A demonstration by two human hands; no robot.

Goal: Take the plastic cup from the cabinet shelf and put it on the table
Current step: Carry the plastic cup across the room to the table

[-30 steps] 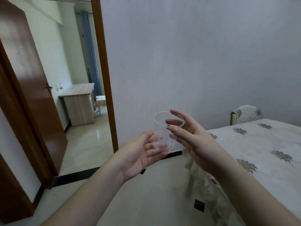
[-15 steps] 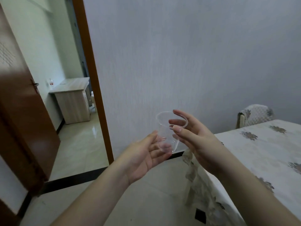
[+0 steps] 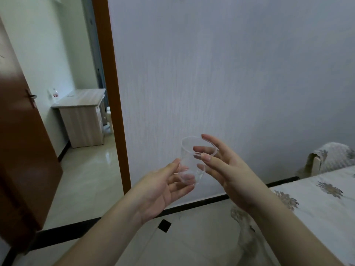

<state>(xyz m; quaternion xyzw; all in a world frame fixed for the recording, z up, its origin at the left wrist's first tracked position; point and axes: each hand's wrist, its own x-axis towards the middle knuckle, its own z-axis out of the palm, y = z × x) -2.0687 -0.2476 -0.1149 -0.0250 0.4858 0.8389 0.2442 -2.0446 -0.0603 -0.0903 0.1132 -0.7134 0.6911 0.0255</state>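
A clear plastic cup (image 3: pixel 190 160) is held upright in the air in front of the grey wall, between both hands. My left hand (image 3: pixel 163 187) cradles its base from below and the left, fingers curled under it. My right hand (image 3: pixel 224 166) holds its right side, fingertips on the rim and wall. The table (image 3: pixel 326 204), covered in a white cloth with brown flower prints, lies at the lower right, to the right of and lower than the cup. No cabinet shelf is in view.
A covered chair back (image 3: pixel 330 156) stands behind the table by the wall. At left a brown door (image 3: pixel 21 143) stands open onto a room with a wooden desk (image 3: pixel 84 118). Pale tiled floor with black strips lies below my arms.
The view has swung slightly, so the table sits further right and lower in the frame. Both hands keep the cup in the same hold at the centre.
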